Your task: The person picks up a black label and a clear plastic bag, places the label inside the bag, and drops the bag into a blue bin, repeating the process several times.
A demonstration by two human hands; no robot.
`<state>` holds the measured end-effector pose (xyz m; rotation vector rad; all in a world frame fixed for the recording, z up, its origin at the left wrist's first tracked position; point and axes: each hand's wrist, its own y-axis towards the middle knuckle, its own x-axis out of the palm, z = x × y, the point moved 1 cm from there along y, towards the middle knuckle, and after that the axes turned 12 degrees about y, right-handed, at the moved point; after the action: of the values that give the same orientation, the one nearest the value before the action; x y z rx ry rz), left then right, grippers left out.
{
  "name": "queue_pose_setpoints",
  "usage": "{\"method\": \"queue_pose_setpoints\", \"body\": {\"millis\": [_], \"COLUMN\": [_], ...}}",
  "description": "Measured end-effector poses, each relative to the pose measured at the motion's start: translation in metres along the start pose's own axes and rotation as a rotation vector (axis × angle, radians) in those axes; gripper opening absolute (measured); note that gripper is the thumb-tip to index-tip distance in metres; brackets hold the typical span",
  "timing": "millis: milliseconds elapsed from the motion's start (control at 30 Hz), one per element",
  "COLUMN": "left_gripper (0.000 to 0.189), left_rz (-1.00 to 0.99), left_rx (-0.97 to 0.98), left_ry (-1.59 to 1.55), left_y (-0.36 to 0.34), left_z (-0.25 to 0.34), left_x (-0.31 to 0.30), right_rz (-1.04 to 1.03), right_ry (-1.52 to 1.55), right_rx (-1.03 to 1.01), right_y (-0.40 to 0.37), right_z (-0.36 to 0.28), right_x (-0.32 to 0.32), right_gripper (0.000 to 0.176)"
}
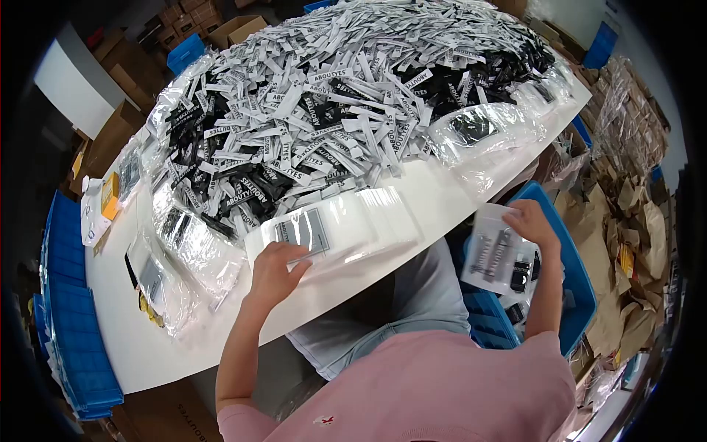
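My right hand [532,221] pinches the top edge of a translucent plastic pouch [486,247] with printed sachets showing inside. It hangs at the blue crate [582,295] on my right, where other filled pouches lie. My left hand [276,274] rests at the near left edge of a fanned stack of clear plastic bags [361,221]. Its fingers are bent, with a gap between thumb and fingertips, close to a grey printed panel [305,230] on the top bag. Beyond the stack spreads a large heap of white and black stick sachets [317,125].
The white table [169,361] has a curved rim close to my lap. Clear plastic bundles [486,132] flank the heap. Blue bins [70,295] line the left side. Brown crumpled paper [604,272] and cardboard boxes [239,29] stand around.
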<state>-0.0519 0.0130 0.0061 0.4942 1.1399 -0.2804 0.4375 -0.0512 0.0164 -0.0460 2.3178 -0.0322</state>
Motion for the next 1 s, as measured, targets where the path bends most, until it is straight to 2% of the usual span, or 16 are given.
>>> {"method": "queue_pose_setpoints", "body": {"millis": [33, 100, 200, 233, 333, 400, 467, 533, 567, 633, 667, 733, 767, 833, 867, 1000], "left_gripper": [0.036, 0.042, 0.056, 0.054, 0.050, 0.047, 0.046, 0.047, 0.047, 0.047, 0.046, 0.046, 0.047, 0.047, 0.047, 0.045], "left_rz": [-0.117, -0.040, 0.019, 0.064, 0.165, 0.255, 0.299, 0.360, 0.388, 0.390, 0.384, 0.388, 0.383, 0.382, 0.372, 0.362], "left_rx": [-0.092, -0.012, 0.076, 0.079, 0.066, 0.095, 0.091, 0.109, 0.109, 0.098, 0.092, 0.087, 0.086, 0.084, 0.079, 0.070], "left_ry": [-0.032, 0.018, 0.082, 0.135, 0.193, 0.128, 0.144, 0.171, 0.169, 0.180, 0.181, 0.189, 0.194, 0.201, 0.203, 0.199], "left_y": [-0.008, -0.007, -0.001, 0.001, 0.004, 0.002, -0.005, -0.011, -0.014, -0.015, -0.015, -0.014, -0.014, -0.013, -0.012, -0.013], "left_z": [0.000, 0.008, 0.018, 0.023, 0.021, 0.018, 0.015, 0.012, 0.010, 0.010, 0.010, 0.009, 0.010, 0.010, 0.011, 0.012], "left_x": [0.001, 0.009, 0.032, 0.038, 0.054, 0.057, 0.062, 0.065, 0.068, 0.068, 0.068, 0.070, 0.070, 0.069, 0.068, 0.068], "right_rz": [0.009, 0.648, 0.439, 0.250, 0.019, 0.103, 0.083, 0.084, 0.101, 0.060, 0.040, -0.124, -0.180, 0.019, 0.081, -0.106], "right_ry": [-0.003, -0.490, 0.213, 0.322, 0.300, 0.213, -0.138, -0.095, -0.013, 0.105, 0.243, 0.756, 0.675, 0.546, 0.317, 0.076], "right_rx": [0.000, -0.229, -0.081, -0.146, -0.471, -0.582, -0.346, -0.333, -0.310, -0.458, -0.356, 0.043, -0.056, -0.311, -0.378, -0.311], "right_y": [-0.002, -0.010, 0.044, 0.066, 0.134, 0.187, 0.225, 0.251, 0.256, 0.267, 0.266, 0.266, 0.269, 0.264, 0.262, 0.242], "right_z": [0.007, 0.013, -0.041, -0.064, -0.131, -0.151, -0.161, -0.158, -0.156, -0.144, -0.140, -0.137, -0.130, -0.129, -0.126, -0.160], "right_x": [-0.003, -0.007, 0.039, 0.061, 0.131, 0.182, 0.213, 0.224, 0.224, 0.217, 0.211, 0.198, 0.192, 0.195, 0.195, 0.195], "right_gripper": [0.016, 0.020, 0.019, 0.016, 0.017, 0.016, 0.016, 0.016, 0.016, 0.020, 0.025, 0.025, 0.022, 0.018, 0.016, 0.021]}}
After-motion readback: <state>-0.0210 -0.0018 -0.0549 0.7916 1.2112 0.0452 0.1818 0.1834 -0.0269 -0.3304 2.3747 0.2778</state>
